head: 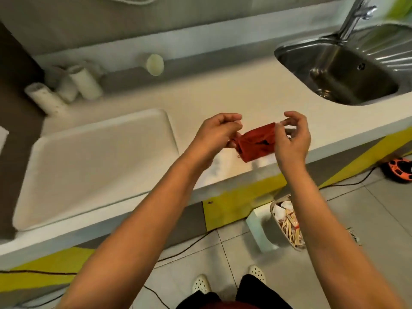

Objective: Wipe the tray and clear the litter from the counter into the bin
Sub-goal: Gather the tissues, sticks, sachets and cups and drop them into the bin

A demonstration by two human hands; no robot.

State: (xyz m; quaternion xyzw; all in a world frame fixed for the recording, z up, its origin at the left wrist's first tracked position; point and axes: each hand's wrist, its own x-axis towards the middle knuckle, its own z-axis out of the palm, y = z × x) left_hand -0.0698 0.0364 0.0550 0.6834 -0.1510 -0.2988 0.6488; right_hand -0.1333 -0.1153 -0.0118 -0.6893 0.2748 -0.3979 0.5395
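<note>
A small red cloth (pixel 256 143) hangs in the air above the front of the white counter (pixel 234 94). My left hand (pixel 214 137) pinches its left end and my right hand (pixel 292 137) pinches its right top corner. The white tray (pixel 66 175) lies flat on the counter to the left of both hands. A bin (pixel 287 221) holding paper and wooden sticks stands on the floor below the counter edge, partly hidden by my right forearm.
A steel sink (pixel 338 68) with a tap sits at the back right. Several white paper rolls (pixel 64 90) lie at the back left, and a round pale cup (pixel 155 64) lies on its side by the wall. Cables and an orange reel (pixel 399 169) are on the floor.
</note>
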